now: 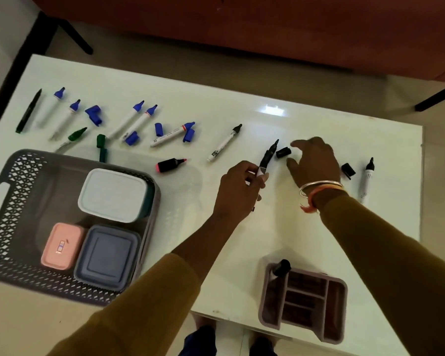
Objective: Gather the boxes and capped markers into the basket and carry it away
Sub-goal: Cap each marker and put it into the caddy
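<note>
My left hand (238, 190) grips an uncapped black marker (269, 155) with its tip pointing away. My right hand (315, 160) hovers with spread fingers just beside a loose black cap (283, 152) on the white table (306, 119). The grey basket (13, 181) at the left holds a white box (113, 195), a pink box (61, 245) and a blue-grey box (107, 256). Several uncapped markers and loose blue and green caps lie along the far side, among them a white marker with a black tip (225, 142) and a short pink highlighter (170, 164).
A mauve divided organizer (303, 301) stands at the near right edge with one capped black marker (280, 268) upright in it. Another black cap (348, 170) and an uncapped marker (366, 179) lie at the right. A red-brown sofa runs beyond the table.
</note>
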